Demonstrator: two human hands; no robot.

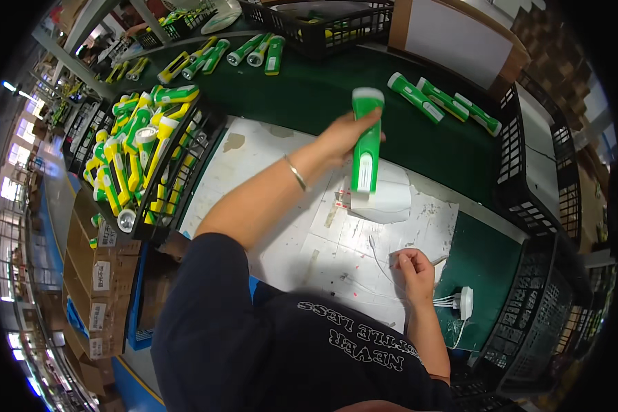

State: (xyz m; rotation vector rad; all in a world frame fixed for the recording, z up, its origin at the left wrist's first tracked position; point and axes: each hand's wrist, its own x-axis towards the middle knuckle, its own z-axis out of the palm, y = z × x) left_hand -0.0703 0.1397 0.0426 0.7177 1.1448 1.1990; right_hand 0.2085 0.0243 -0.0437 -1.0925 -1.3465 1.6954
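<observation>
My left hand (350, 134) grips a green flashlight (368, 147) with a white head, held above the bench; the head points away from me. My right hand (417, 269) is closed near the work surface, fingertips pressed together; what they hold, if anything, is hidden. A thin white cable (379, 264) curves over the white board (288, 240) beside that hand. Just below the held flashlight is a folded white sheet (391, 202). By my right wrist, a white charger (465, 302) with several white leads lies on the green surface.
At the left, a black crate (175, 185) is heaped with green and yellow flashlights (134, 144). Several flashlights (216, 56) lie along the far left of the green bench (323, 75), and three green flashlights (446, 101) at the far right. Black crates (529, 158) border the right.
</observation>
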